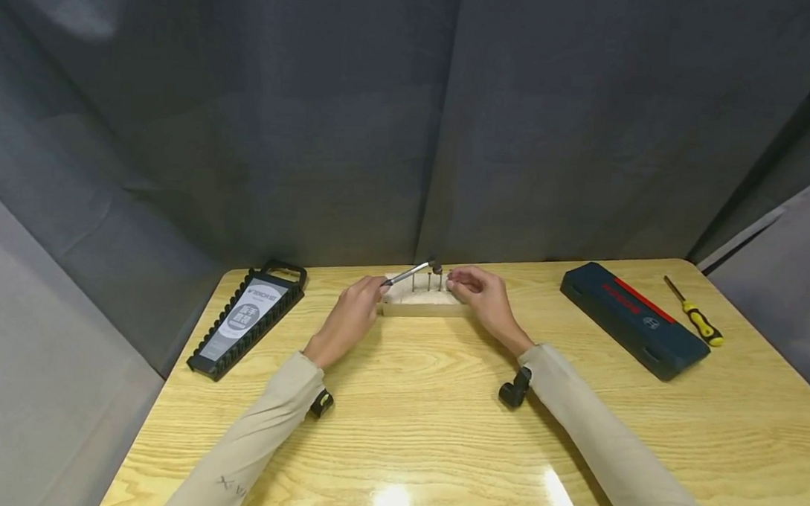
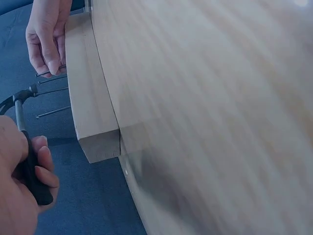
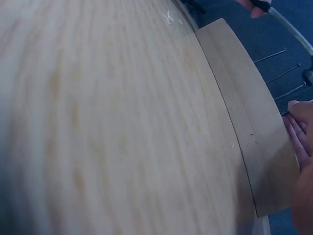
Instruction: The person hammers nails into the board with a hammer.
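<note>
A claw hammer (image 1: 409, 272) is in my left hand (image 1: 351, 314), whose fingers wrap its black handle (image 2: 35, 178). The hammer head (image 2: 24, 93) is up by the heads of the nails, close to one of them; whether it touches is unclear. A pale wooden block (image 1: 419, 310) lies near the table's far edge, with three nails (image 2: 55, 110) standing upright in it. At the block's right part, my right hand (image 1: 485, 297) pinches another nail (image 2: 44, 73) between thumb and fingers. Its point against the wood is partly hidden by the fingers.
A black wrench rack (image 1: 245, 318) with a grey label lies on the left of the wooden table (image 1: 406, 402). On the right are a dark blue case (image 1: 633, 317) with a red stripe and a yellow-and-black screwdriver (image 1: 700, 319). A grey curtain (image 1: 342, 132) hangs behind.
</note>
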Demonstrator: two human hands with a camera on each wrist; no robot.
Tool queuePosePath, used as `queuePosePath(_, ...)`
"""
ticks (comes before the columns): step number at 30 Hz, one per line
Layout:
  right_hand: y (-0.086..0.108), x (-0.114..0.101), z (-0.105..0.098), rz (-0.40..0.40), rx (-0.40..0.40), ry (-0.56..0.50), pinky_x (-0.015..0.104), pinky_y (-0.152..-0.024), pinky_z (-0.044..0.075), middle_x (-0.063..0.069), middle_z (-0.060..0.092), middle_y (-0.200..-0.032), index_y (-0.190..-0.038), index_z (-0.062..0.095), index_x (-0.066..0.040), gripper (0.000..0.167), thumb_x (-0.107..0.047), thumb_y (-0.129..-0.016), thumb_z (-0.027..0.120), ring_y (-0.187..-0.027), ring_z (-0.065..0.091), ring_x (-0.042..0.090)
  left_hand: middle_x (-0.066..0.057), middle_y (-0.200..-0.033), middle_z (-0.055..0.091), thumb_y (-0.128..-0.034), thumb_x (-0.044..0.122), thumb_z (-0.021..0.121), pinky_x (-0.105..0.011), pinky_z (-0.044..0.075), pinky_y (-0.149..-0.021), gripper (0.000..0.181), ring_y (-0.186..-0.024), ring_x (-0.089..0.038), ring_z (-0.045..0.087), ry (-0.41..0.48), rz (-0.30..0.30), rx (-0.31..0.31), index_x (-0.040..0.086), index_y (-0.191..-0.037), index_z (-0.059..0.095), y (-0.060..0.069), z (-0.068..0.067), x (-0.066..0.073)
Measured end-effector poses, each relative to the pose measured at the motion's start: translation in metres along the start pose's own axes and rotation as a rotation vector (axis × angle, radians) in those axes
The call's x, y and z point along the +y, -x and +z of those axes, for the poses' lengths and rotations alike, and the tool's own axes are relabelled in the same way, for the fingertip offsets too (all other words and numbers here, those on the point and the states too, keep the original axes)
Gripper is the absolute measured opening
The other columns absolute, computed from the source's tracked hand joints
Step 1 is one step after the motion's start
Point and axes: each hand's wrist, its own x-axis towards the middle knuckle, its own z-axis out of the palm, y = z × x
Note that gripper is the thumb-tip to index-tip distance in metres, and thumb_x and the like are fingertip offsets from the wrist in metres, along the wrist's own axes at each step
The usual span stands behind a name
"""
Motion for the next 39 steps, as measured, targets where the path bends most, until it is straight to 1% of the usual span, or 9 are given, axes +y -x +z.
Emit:
queuePosePath(4, 0.004, -0.019, 0.000, -0.005, -0.007, 0.003, 0.014, -0.084, 0.056, 0.034, 0.071, -0.113, -0.118, 0.069, 0.015, 0.023, 0.006, -0.096, 0.071, -0.104, 0.070, 0.045, -0.019, -0.100, 0.069, -0.1100, 0.003, 0.050, -0.035, 0.062, -0.072, 0.021, -0.085, -0.026, 0.070, 0.015, 0.020, 0.031, -0.008, -0.117, 0.066, -0.009, -0.004, 0.004)
queuePosePath(9, 0.006, -0.023, 0.001, -0.009, 0.004, -0.020, 0.013, -0.083, 0.056, 0.034, 0.071, -0.112, -0.117, 0.069, 0.015, 0.023, 0.007, -0.096, 0.071, -0.103, 0.069, 0.046, -0.020, -0.097, 0.067, -0.1083, -0.001, 0.051, -0.033, 0.062, -0.072, 0.020, -0.084, -0.030, 0.071, 0.054, 0.102, 0.173, -0.011, -0.122, 0.062, -0.027, -0.010, 0.015)
queuePosePath(11, 0.006, -0.023, 0.000, -0.010, 0.011, -0.027, 0.014, -0.083, 0.057, 0.034, 0.071, -0.111, -0.117, 0.069, 0.015, 0.023, 0.007, -0.096, 0.071, -0.102, 0.070, 0.044, -0.020, -0.097, 0.066, -0.1079, -0.002, 0.051, -0.034, 0.063, -0.074, 0.021, -0.084, -0.031, 0.071, 0.049, 0.121, 0.193, -0.012, -0.123, 0.062, -0.029, -0.006, 0.017)
queuePosePath(16, 0.006, -0.023, 0.001, -0.007, 0.014, -0.029, 0.016, -0.083, 0.058, 0.036, 0.071, -0.111, -0.115, 0.068, 0.017, 0.023, 0.009, -0.095, 0.071, -0.101, 0.068, 0.051, -0.021, -0.101, 0.070, -0.1075, 0.000, 0.054, -0.038, 0.064, -0.081, 0.019, -0.092, -0.033, 0.072, -0.068, 0.104, 0.062, -0.011, -0.116, 0.066, -0.024, 0.007, 0.018)
queuePosePath(18, 0.006, -0.024, 0.002, -0.005, 0.011, -0.025, 0.017, -0.082, 0.058, 0.036, 0.070, -0.110, -0.115, 0.068, 0.017, 0.022, 0.009, -0.095, 0.071, -0.102, 0.068, 0.053, -0.020, -0.101, 0.070, -0.1070, 0.001, 0.055, -0.039, 0.064, -0.082, 0.017, -0.093, -0.033, 0.072, -0.094, 0.093, 0.037, -0.009, -0.113, 0.067, -0.023, 0.008, 0.020)
queuePosePath(23, 0.007, -0.028, 0.002, -0.004, 0.009, -0.024, 0.015, -0.082, 0.057, 0.036, 0.070, -0.111, -0.115, 0.068, 0.017, 0.022, 0.008, -0.095, 0.071, -0.102, 0.067, 0.052, -0.017, -0.094, 0.067, -0.1053, -0.002, 0.057, -0.036, 0.063, -0.075, 0.016, -0.083, -0.029, 0.069, -0.078, 0.071, 0.085, -0.009, -0.116, 0.066, -0.024, 0.004, 0.022)
queuePosePath(26, 0.007, -0.030, 0.002, -0.009, 0.010, -0.019, 0.015, -0.082, 0.057, 0.036, 0.070, -0.111, -0.115, 0.068, 0.017, 0.022, 0.008, -0.095, 0.071, -0.102, 0.067, 0.052, -0.016, -0.092, 0.065, -0.1059, -0.002, 0.056, -0.035, 0.062, -0.071, 0.016, -0.080, -0.027, 0.067, -0.064, 0.057, 0.087, -0.009, -0.116, 0.067, -0.023, 0.001, 0.022)
queuePosePath(33, 0.008, -0.031, 0.001, -0.009, 0.011, 0.000, 0.017, -0.084, 0.058, 0.034, 0.071, -0.111, -0.116, 0.068, 0.016, 0.022, 0.006, -0.096, 0.072, -0.103, 0.068, 0.050, -0.018, -0.102, 0.070, -0.1083, 0.003, 0.054, -0.040, 0.063, -0.079, 0.019, -0.091, -0.031, 0.071, -0.040, 0.001, 0.054, -0.008, -0.115, 0.068, -0.012, -0.001, 0.012)
queuePosePath(39, 0.008, -0.029, 0.003, -0.013, 0.019, 0.009, 0.017, -0.084, 0.057, 0.033, 0.071, -0.111, -0.116, 0.069, 0.015, 0.023, 0.006, -0.096, 0.072, -0.102, 0.069, 0.047, -0.019, -0.103, 0.071, -0.1083, 0.002, 0.053, -0.039, 0.063, -0.078, 0.019, -0.093, -0.031, 0.073, -0.032, -0.007, 0.056, -0.008, -0.114, 0.068, -0.008, 0.000, 0.006)
